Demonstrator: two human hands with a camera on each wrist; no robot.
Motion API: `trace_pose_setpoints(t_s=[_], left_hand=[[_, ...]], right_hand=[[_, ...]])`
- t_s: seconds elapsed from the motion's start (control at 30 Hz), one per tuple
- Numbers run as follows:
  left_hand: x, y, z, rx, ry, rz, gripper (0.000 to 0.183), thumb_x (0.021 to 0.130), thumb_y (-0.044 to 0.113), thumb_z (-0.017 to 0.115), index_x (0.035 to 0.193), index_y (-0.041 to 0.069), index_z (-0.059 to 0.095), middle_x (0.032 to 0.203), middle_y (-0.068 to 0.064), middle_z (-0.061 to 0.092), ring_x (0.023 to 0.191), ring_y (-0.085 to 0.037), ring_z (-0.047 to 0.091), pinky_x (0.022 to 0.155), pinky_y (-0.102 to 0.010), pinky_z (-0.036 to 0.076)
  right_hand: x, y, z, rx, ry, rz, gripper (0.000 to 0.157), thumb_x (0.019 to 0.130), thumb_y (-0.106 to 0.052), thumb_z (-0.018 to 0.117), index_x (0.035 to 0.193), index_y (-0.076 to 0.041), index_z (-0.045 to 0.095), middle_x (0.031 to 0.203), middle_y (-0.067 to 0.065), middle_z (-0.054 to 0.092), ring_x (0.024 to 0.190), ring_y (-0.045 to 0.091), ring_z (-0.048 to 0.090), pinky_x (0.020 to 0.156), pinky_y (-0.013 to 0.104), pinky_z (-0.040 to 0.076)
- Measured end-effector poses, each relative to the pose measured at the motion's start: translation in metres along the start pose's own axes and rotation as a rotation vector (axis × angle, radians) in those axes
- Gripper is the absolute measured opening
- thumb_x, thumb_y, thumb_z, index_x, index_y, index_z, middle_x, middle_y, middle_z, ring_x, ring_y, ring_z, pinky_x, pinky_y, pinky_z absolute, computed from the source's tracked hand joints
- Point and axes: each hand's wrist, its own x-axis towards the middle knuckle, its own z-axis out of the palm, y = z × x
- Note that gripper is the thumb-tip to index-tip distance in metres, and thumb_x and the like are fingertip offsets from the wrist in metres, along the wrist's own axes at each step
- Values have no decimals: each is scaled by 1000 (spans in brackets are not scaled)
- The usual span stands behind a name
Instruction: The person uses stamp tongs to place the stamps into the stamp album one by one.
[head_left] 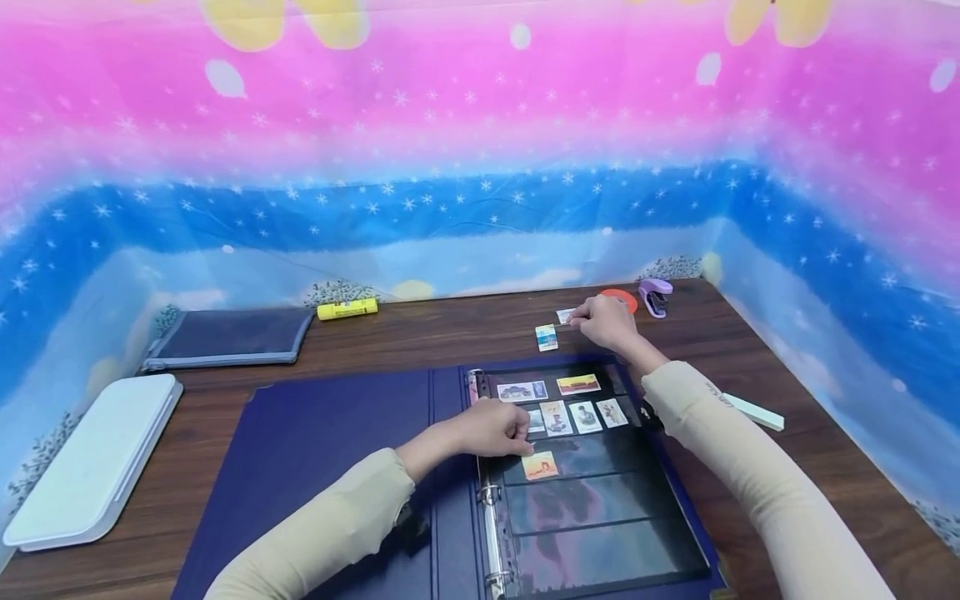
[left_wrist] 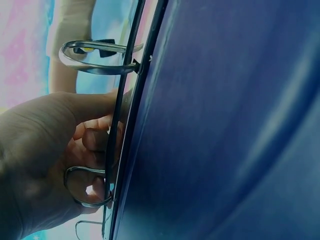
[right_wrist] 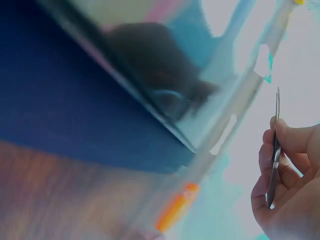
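My right hand (head_left: pixel 606 322) grips a pair of tweezers (right_wrist: pixel 276 150) beyond the far edge of a navy ring binder (head_left: pixel 337 467). The tweezers' tips are close to a blue-and-white stamp (head_left: pixel 547 337); whether they pinch it I cannot tell. My left hand (head_left: pixel 491 427), its fingers curled, rests on the black stock page (head_left: pixel 600 500) beside the binder's metal rings (left_wrist: pixel 82 57). Its fingertips are at the upper corner of an orange stamp (head_left: pixel 540 466); any hold there is unclear. Above lie several stamps in pocket rows, such as a red-and-yellow one (head_left: pixel 578 384).
Behind the right hand are another stamp (head_left: pixel 565 316), an orange-red disc (head_left: pixel 621 299) and a purple stapler (head_left: pixel 656 297). A pale bar (head_left: pixel 753 411) lies right of the binder. Farther left are a yellow glue stick (head_left: pixel 347 309), a dark zip pouch (head_left: pixel 232 337) and a white case (head_left: pixel 93 458).
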Motion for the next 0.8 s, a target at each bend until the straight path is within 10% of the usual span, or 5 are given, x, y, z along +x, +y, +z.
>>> trace_pose_setpoints(t_s=[0.33,0.8], left_hand=[[2,-3,-4,-71,-15,30,25,87,25,65,68,13,54,54,11,39,50,-1,36,59,-16,31],[4,0,-4,-159,-21,46,26,77,28,76,69,11,58,57,8,42,50,-2,35,54,-16,28]], right_hand=[[-57,-20,-25,97,17,-139,14,87,-20,64,94,-14,75,83,5,67,47,12,36,48,25,27],[-104,-5,-6,117,-33,-88,12,85,-16,66,88,-11,76,83,4,70,60,10,49,56,25,35]])
